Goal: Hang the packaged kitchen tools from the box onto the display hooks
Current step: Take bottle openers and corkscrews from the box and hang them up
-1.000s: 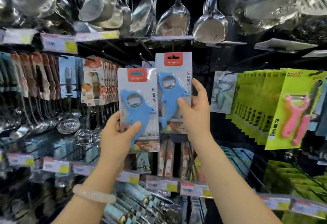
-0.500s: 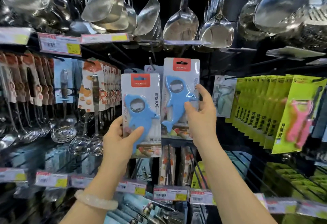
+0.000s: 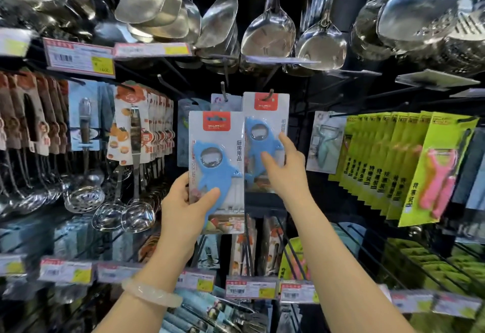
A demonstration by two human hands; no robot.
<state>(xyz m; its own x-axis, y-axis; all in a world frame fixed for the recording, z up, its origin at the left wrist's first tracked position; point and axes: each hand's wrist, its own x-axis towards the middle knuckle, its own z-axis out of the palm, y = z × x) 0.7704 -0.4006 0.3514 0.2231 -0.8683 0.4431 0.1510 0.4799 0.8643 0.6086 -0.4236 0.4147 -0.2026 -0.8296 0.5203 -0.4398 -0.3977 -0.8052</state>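
My left hand grips the lower part of a carded blue dolphin-shaped bottle opener with a red label, held upright in front of the display. A second identical package hangs by its top hole on a black display hook, just right of and behind the first. My right hand touches the front of that hung package with thumb and fingers extended. Another hook carries a pale card behind the held package. The box is out of view.
Steel ladles and spatulas hang overhead. Green peeler packs fill the hooks on the right, a single grey peeler card beside them. Skimmers and orange-print cards hang left. Price tags line the rail below.
The right package went up onto its hook and my right hand loosened from a pinch to a light touch. My left hand kept its package, shifting slightly right.
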